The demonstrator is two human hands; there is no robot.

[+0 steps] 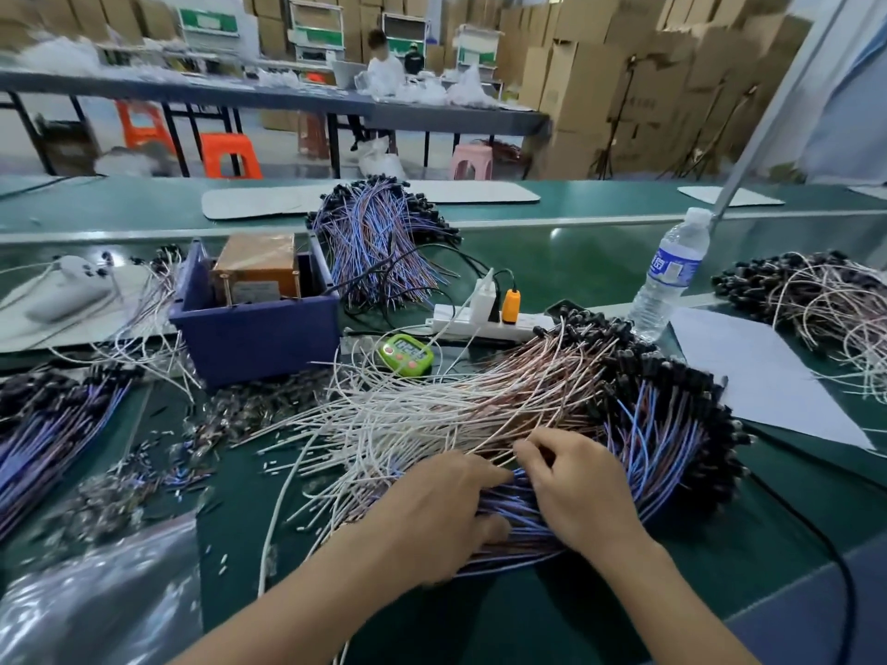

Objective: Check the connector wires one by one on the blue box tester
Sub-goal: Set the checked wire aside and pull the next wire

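A broad fan of connector wires (528, 391) is spread over the green tabletop (552, 264) directly before the person, and the blue box tester (254, 328) is set well apart from the hands, farther back on the left. The near end of the bundle is gripped by the left hand (432, 511), its fingers curled over the blue strands with the thumb tucked against them. Strands are pinched between the thumb and bent fingers of the right hand (581, 491); whether one or several cannot be told. The step in hand is judged to be the picking out of one wire. It is best done if a single strand is isolated near its free end, the rest pinned by the left hand, and the strand drawn along its length rather than sideways, so that neighbours are not dragged or tangled.
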